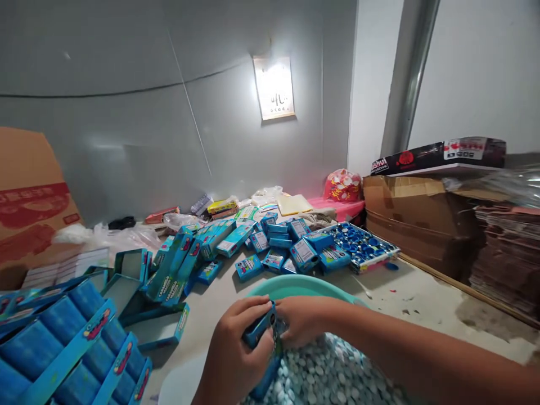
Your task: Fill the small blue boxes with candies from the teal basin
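Note:
My left hand [242, 343] is closed around a small blue box [269, 376], held tilted over a teal basin [304, 283]. Fingers and thumb press its sides, covering much of the box. Against the box's upper right side is my right hand [297, 322], its fingers curled in; their tips and anything between them are hidden. Below both hands, the basin holds a heap of small, pale, rounded pieces [333, 368], white to light blue-green.
Blue boxes [304, 253] lie piled behind the basin, beside a tray of blue round items [367, 244]. To the left are open blue display cartons [160, 329] and stacked blue packs [63, 349]. A brown cardboard box [405, 225] stands at right.

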Demonstrator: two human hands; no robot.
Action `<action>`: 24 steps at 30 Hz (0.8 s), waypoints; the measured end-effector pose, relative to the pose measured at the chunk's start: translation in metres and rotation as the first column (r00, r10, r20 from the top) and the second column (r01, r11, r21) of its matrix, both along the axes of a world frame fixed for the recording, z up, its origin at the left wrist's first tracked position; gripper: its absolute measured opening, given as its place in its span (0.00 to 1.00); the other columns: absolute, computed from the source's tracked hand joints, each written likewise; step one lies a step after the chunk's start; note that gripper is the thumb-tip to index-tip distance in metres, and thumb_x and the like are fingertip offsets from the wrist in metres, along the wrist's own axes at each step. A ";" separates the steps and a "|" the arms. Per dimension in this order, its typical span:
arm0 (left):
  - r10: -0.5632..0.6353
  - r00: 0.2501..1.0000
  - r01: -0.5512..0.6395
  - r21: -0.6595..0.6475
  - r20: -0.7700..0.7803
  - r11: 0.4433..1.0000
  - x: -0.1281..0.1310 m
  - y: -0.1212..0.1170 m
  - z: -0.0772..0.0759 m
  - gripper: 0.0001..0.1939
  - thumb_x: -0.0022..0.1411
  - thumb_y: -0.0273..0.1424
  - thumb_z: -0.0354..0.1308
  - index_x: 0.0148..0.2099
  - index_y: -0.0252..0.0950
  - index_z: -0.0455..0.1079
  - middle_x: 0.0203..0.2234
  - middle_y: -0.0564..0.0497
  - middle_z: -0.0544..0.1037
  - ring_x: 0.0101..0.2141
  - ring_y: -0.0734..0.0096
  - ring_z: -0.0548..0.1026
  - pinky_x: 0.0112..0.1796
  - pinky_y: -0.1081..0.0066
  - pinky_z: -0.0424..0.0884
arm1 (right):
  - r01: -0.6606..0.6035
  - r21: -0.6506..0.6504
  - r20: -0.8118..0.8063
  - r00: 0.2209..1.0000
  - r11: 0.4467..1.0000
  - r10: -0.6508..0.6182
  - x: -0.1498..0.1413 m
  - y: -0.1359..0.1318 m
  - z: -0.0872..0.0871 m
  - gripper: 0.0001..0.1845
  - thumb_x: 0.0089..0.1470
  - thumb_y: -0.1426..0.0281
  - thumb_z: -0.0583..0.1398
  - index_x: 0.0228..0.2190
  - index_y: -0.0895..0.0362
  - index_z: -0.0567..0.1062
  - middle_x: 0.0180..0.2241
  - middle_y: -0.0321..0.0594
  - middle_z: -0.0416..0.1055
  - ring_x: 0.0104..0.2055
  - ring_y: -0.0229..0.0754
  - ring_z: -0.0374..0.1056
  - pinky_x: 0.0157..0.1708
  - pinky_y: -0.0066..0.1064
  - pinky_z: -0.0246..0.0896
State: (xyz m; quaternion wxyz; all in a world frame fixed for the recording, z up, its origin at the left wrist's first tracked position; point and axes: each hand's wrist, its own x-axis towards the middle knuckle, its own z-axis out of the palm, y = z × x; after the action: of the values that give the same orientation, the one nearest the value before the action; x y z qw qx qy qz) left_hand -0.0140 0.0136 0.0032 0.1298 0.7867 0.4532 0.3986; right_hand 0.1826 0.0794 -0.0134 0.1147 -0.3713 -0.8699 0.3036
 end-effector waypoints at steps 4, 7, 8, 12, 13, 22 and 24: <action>-0.053 0.998 0.054 0.087 -0.016 0.995 -0.003 0.000 0.001 0.16 0.58 0.26 0.59 0.47 0.40 0.80 0.45 0.47 0.82 0.46 0.60 0.81 0.48 0.64 0.79 | -0.097 -0.095 0.126 0.986 0.991 0.108 0.027 -0.026 0.014 0.31 0.46 0.53 0.68 0.48 0.56 0.78 0.46 0.46 0.76 0.47 0.54 0.72 0.48 0.42 0.66; -0.063 0.998 0.067 0.175 -0.028 0.982 -0.004 0.000 -0.003 0.17 0.60 0.25 0.59 0.50 0.42 0.78 0.47 0.48 0.81 0.47 0.61 0.80 0.49 0.65 0.78 | -0.140 -0.071 0.144 0.978 0.988 0.149 0.040 -0.047 0.017 0.40 0.46 0.48 0.67 0.56 0.56 0.72 0.51 0.50 0.73 0.53 0.59 0.69 0.57 0.49 0.60; -0.048 0.999 0.050 0.186 -0.019 0.981 -0.004 0.000 -0.004 0.18 0.60 0.25 0.59 0.52 0.42 0.77 0.49 0.47 0.80 0.49 0.61 0.79 0.50 0.65 0.77 | -0.138 -0.043 0.148 0.979 0.990 0.142 0.040 -0.053 0.015 0.44 0.43 0.46 0.68 0.56 0.57 0.71 0.51 0.51 0.73 0.54 0.60 0.68 0.58 0.51 0.58; -0.020 0.999 0.025 0.122 -0.042 0.992 -0.004 0.003 -0.008 0.25 0.61 0.25 0.58 0.60 0.42 0.72 0.58 0.47 0.75 0.55 0.60 0.76 0.55 0.64 0.75 | -0.084 0.024 0.233 0.970 0.996 0.076 0.026 -0.058 -0.001 0.50 0.33 0.43 0.72 0.51 0.62 0.73 0.49 0.54 0.72 0.49 0.61 0.68 0.56 0.53 0.59; -0.019 0.999 0.024 0.101 -0.050 0.995 -0.004 0.005 -0.008 0.25 0.61 0.25 0.58 0.60 0.42 0.72 0.58 0.47 0.75 0.56 0.59 0.76 0.56 0.64 0.74 | -0.062 0.031 0.248 0.967 0.998 0.053 0.021 -0.057 -0.005 0.49 0.33 0.42 0.72 0.50 0.62 0.73 0.48 0.54 0.72 0.49 0.61 0.68 0.55 0.52 0.60; 0.031 0.998 -0.028 0.074 -0.051 0.997 -0.010 0.012 -0.007 0.16 0.62 0.27 0.59 0.52 0.40 0.76 0.45 0.47 0.80 0.47 0.62 0.79 0.49 0.66 0.78 | 0.004 0.124 0.295 0.954 0.992 -0.041 -0.001 -0.045 -0.016 0.34 0.43 0.46 0.68 0.41 0.61 0.76 0.42 0.53 0.76 0.44 0.61 0.72 0.44 0.46 0.67; 0.025 0.998 -0.019 0.096 -0.061 0.995 -0.008 0.010 -0.008 0.17 0.61 0.26 0.58 0.53 0.40 0.75 0.48 0.47 0.79 0.48 0.62 0.79 0.51 0.65 0.77 | -0.017 0.119 0.297 0.955 0.993 -0.019 -0.001 -0.044 -0.013 0.30 0.45 0.49 0.67 0.41 0.60 0.77 0.41 0.52 0.77 0.42 0.59 0.73 0.41 0.42 0.67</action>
State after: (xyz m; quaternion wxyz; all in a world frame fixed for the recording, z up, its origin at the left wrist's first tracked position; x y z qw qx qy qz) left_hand -0.0217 0.0240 -0.0046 0.0734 0.7990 0.4461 0.3965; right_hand 0.1821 0.0354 -0.0262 0.0046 -0.4056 -0.8938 0.1914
